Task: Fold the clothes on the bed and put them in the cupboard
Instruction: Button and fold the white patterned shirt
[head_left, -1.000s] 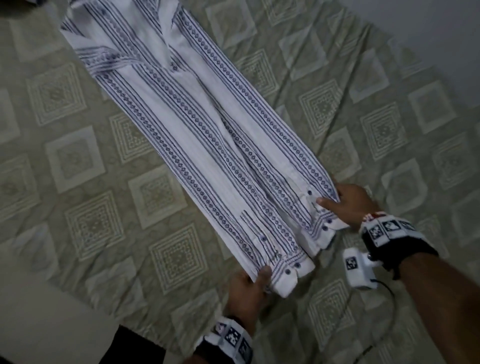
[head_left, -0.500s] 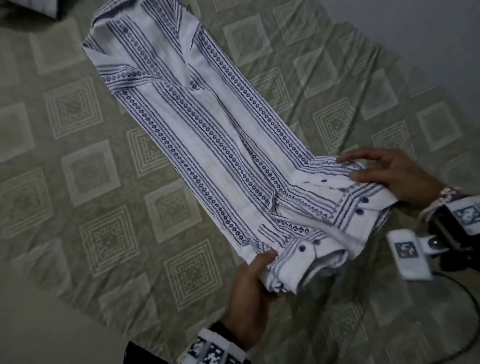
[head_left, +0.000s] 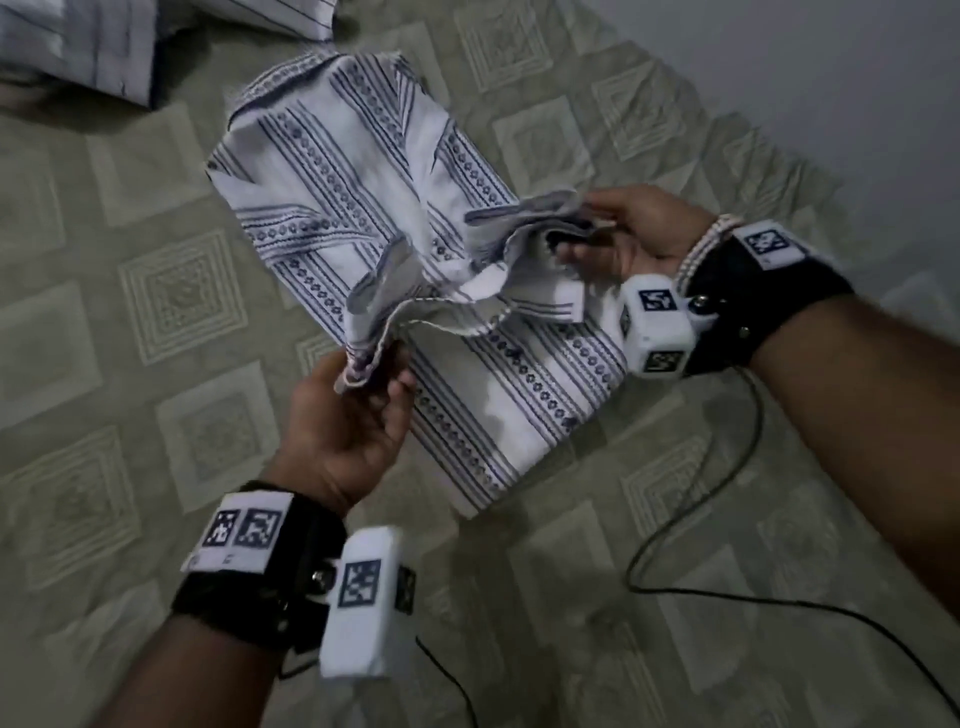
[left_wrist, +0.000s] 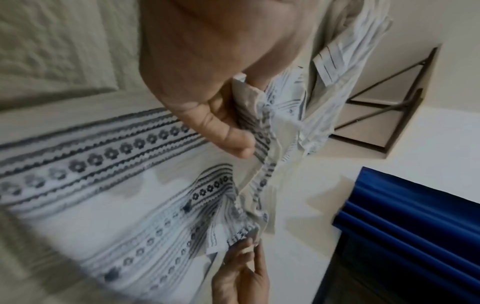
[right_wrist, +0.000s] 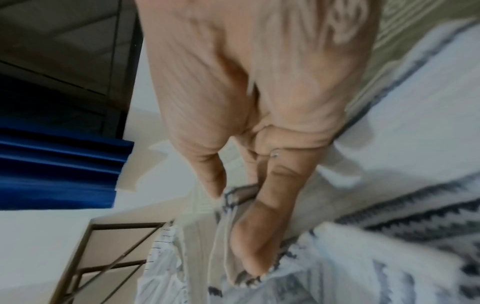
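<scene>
A white shirt (head_left: 332, 171) with dark blue patterned stripes lies lengthwise on the bed, its near end lifted and doubled back over the middle. My left hand (head_left: 363, 395) pinches the left corner of that lifted hem between thumb and fingers, seen close in the left wrist view (left_wrist: 244, 144). At the right corner, my right hand (head_left: 597, 234) pinches the hem the same way; the right wrist view shows its thumb and fingers closed on the cloth (right_wrist: 233, 197). Both hands hover above the shirt's lower half (head_left: 519, 395).
The bed carries a pale green sheet (head_left: 171, 291) with square motifs. More light clothes (head_left: 83, 47) lie at the far left corner. A black cable (head_left: 727, 587) trails across the sheet on the right. A grey wall (head_left: 831, 78) borders the bed; a blue curtain (left_wrist: 415, 216) hangs beyond.
Both hands have lifted the shirt's near hem off the bed and carried it away from me over the shirt's body. The shirt now looks about half as long.
</scene>
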